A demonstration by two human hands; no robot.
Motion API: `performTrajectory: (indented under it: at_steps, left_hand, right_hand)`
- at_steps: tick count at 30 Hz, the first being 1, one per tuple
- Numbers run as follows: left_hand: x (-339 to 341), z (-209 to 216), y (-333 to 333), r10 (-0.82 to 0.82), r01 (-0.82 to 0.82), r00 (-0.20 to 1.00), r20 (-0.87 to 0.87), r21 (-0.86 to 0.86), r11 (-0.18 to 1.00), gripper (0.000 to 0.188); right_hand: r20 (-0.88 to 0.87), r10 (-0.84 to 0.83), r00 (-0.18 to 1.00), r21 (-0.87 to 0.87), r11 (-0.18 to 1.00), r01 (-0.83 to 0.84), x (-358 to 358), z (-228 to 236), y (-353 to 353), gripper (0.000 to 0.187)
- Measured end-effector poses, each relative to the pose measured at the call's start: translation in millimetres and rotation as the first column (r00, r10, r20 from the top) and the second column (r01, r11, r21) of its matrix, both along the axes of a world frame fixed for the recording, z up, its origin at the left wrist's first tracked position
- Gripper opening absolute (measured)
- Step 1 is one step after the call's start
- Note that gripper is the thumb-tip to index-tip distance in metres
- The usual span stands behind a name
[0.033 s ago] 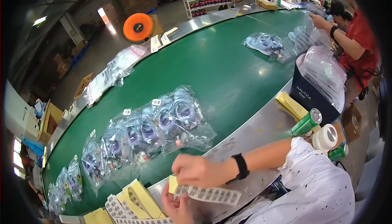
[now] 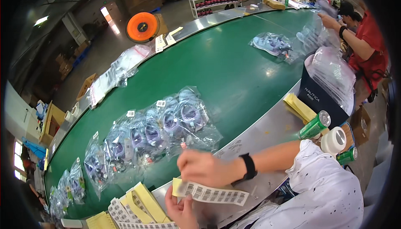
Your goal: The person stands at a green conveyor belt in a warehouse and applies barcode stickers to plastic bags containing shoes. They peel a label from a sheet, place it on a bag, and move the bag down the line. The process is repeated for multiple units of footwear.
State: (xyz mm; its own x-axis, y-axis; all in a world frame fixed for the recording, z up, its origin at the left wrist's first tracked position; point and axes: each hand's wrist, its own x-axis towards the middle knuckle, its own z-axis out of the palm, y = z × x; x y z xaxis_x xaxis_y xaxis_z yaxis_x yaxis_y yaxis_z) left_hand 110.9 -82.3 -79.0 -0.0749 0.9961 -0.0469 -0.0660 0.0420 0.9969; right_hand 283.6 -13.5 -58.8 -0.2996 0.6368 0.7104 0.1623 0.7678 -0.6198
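Note:
My left hand [image 2: 182, 209] pinches a white strip of barcode stickers [image 2: 217, 194], with a yellow backing end by the fingers. My right hand [image 2: 204, 168], a black band on its wrist, is just above the strip. Its fingers are curled and a little blurred; whatever is between them is hidden. Beyond the hands, on the green conveyor belt [image 2: 234, 91], lies a row of bluish-purple shoes in clear plastic bags [image 2: 152, 131]. White stickers show on several bags. Beside my left hand, more sticker sheets with yellow backing [image 2: 140, 206] lie on the metal edge.
At the right stand a dark shoebox filled with plastic bags [image 2: 323, 91], a green can [image 2: 315, 124] and a white roll [image 2: 333, 140]. Another bagged pair of shoes [image 2: 271, 45] lies farther up the belt. A person in red [image 2: 367, 45] handles a bag there.
My right hand has shifted slightly down and right, over the strip's yellow end. The strip has tilted a little in my left hand.

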Motion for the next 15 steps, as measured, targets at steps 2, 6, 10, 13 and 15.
performTrajectory:
  at_steps: [2,6,10,13,15]
  left_hand:
    - [-2,-2,3,0.006,-0.006,1.000,0.007,-0.081,0.997,0.052]
    - [-15,-38,7,-0.034,0.044,0.996,0.087,-0.110,0.993,0.044]
    - [-9,-53,3,0.048,-0.036,0.994,0.102,-0.114,0.993,0.035]
    - [-4,-52,2,0.029,-0.031,0.999,-0.045,-0.055,0.998,0.035]
    - [-2,-52,4,0.057,-0.055,0.998,0.012,-0.086,0.995,0.035]
  right_hand:
    - [-0.141,-0.105,0.984,-0.105,0.990,0.091,20,14,24,0.006]
    - [-0.570,-0.358,0.739,-0.540,0.842,-0.009,93,-16,106,0.013]
    - [-0.434,-0.520,0.735,-0.837,0.534,-0.117,170,-88,170,0.021]
    - [-0.492,-0.418,0.764,-0.856,0.392,-0.337,185,-106,197,0.020]
    - [-0.539,-0.374,0.755,-0.835,0.355,-0.420,187,-111,217,0.019]
